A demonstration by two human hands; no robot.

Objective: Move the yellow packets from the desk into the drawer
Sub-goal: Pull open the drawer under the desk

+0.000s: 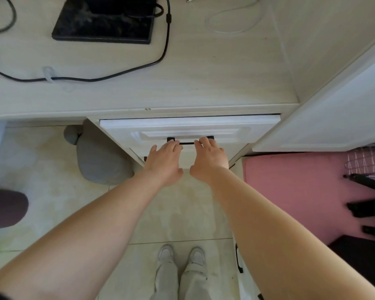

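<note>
Drawer [188,128] sits under the front edge of the worktop [204,83], towards its right end. Its front is white with a raised rectangular moulding and a black bar handle [189,143] set across the middle. Only a thin dark line shows between the top of the front and the lip of the worktop, and the inside is hidden. Where the yellow packets lie cannot be told from this head view.

Both bare arms reach forward and down to the handle. The left grip [164,161], a bare hand seen from the back, has its fingers [173,146] laid on the left end of the bar. The right grip [209,158] has its fingers [204,141] on the right end. A short stretch of bar shows between them. Fingers look fairly straight, but whether the tips hook round the bar cannot be told.

On the pale wood-grain worktop lie a flat black slab [104,20], a black cable [165,50] and a looped white cable [232,20]. A grey rounded bag [102,161] rests on the tiled floor [182,213] beneath, a pink mat [290,180] lies to the right, and white shoes [166,254] stand below the arms
</note>
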